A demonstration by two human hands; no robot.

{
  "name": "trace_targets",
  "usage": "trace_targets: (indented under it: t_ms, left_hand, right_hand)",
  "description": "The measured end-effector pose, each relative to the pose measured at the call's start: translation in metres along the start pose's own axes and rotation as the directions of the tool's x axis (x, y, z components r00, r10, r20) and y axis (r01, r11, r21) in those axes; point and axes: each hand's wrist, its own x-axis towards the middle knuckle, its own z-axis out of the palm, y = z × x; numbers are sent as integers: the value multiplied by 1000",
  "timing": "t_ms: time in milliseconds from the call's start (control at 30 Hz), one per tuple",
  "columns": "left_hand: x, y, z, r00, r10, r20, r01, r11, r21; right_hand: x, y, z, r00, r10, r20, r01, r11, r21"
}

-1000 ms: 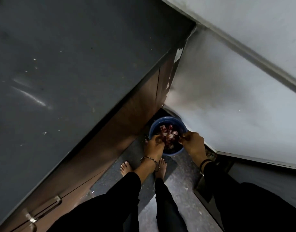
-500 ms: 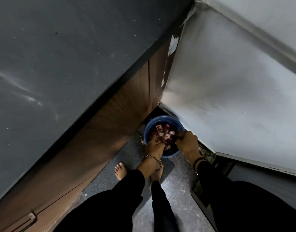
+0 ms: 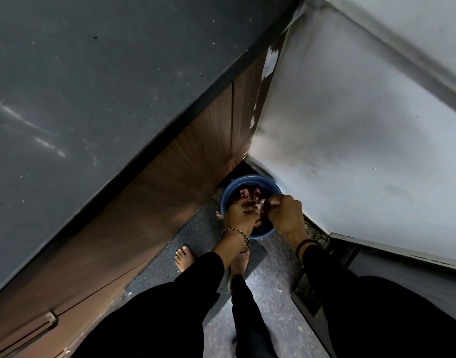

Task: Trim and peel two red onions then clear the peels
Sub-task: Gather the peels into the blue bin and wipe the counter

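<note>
Left hand (image 3: 238, 215), right hand (image 3: 283, 215) half-hide peels (image 3: 247, 193); grip unclear.

Both arms reach down and a bit forward, black sleeves right to the wrists. Left hand (image 3: 241, 215) has a beaded bracelet on the wrist, back of the hand up, fingers curled in around some peel bits (image 3: 260, 206). Right hand (image 3: 286, 214) sits just beside it, black band on the wrist, fingertips bunched into a pinch on the same peel bits. Bare left foot (image 3: 184, 258) shows below; the other foot's mostly hidden behind the left forearm.
</note>
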Motion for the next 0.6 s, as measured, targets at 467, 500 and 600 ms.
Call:
trace_targets:
  t_ms: [467, 500, 600]
  left_hand:
    - [-83, 23, -46, 982, 189, 8, -189, 978, 92]
    - [-91, 27, -53, 976, 217, -5, -215, 971, 101]
    - [-125, 59, -71, 952, 304, -36, -298, 947, 118]
  right_hand:
    - [-82, -35, -47, 995, -53, -83, 72, 968, 240]
    - [-91, -41, -52, 992, -80, -98, 103, 963, 249]
    - [-113, -64, -67, 965, -222, -140, 248, 945, 213]
